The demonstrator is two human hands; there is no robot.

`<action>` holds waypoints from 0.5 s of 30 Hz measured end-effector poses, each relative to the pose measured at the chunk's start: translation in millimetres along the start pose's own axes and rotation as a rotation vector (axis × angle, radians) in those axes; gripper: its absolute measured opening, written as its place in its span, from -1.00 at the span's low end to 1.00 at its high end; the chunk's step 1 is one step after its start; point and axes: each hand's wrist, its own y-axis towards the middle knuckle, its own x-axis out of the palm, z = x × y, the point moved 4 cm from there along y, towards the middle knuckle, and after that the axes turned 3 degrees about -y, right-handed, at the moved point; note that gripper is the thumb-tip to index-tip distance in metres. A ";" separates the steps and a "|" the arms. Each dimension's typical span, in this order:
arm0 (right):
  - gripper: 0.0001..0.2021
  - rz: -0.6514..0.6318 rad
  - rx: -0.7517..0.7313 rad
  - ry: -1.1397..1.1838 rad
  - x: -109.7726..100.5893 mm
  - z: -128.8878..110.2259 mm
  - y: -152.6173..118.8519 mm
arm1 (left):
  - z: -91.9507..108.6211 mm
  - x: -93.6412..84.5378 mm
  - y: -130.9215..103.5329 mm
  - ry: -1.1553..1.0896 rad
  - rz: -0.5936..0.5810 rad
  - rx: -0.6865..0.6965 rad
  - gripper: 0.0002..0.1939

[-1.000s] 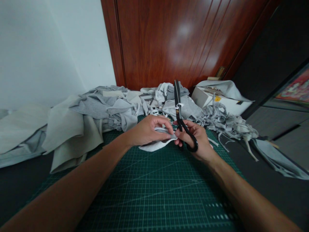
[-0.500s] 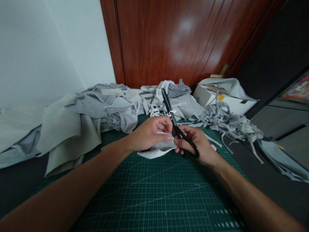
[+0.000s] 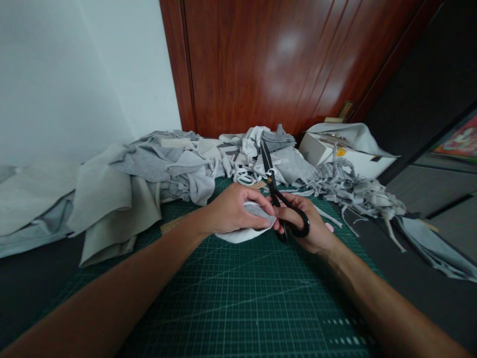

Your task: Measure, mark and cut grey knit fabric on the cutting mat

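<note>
Over the green cutting mat [image 3: 257,308], my left hand [image 3: 236,209] pinches a small piece of white and grey fabric [image 3: 244,235] between thumb and fingers. Black-handled scissors [image 3: 274,186] are held in my right hand [image 3: 301,219], their dark blades pointing up and away. The fingertips of my right hand meet the fabric's right end, close to those of my left hand. Some of the right fingers are hidden behind the scissor handles.
Grey and cream fabric pieces [image 3: 149,164] are heaped at the back left. A white box [image 3: 357,161] stands at the back right, behind tangled grey fabric strips [image 3: 357,191]. A wooden ruler [image 3: 173,224] lies partly under my left forearm.
The scissors have shifted slightly right, and their blades stand more upright. My left hand has moved a little right, its fingers now reaching over the fabric. The view has shifted slightly.
</note>
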 end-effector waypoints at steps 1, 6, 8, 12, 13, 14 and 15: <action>-0.65 0.000 0.000 -0.010 -0.7 -0.3 0.5 | -0.2 -0.2 0.2 0.003 0.003 -0.001 -0.76; -0.60 0.034 0.043 -0.075 -7.8 -9.3 2.0 | -0.7 -2.8 1.3 0.049 0.026 -0.014 -0.71; -0.61 0.032 0.066 -0.053 -11.8 -16.7 -0.4 | -2.4 -5.7 1.4 0.088 0.049 -0.018 -0.69; -0.62 -0.164 0.144 0.171 -13.4 -28.0 -12.6 | -5.8 -12.9 1.3 0.124 0.101 -0.013 -0.65; -0.60 -0.216 0.195 0.214 -13.8 -28.5 -16.9 | -6.2 -14.3 1.3 0.128 0.110 -0.013 -0.65; -0.60 -0.247 0.248 0.235 -15.4 -28.8 -21.0 | -6.4 -15.2 1.5 0.132 0.114 -0.014 -0.65; -0.61 -0.251 0.295 0.228 -18.4 -29.4 -24.6 | -6.4 -15.8 1.7 0.136 0.116 -0.013 -0.65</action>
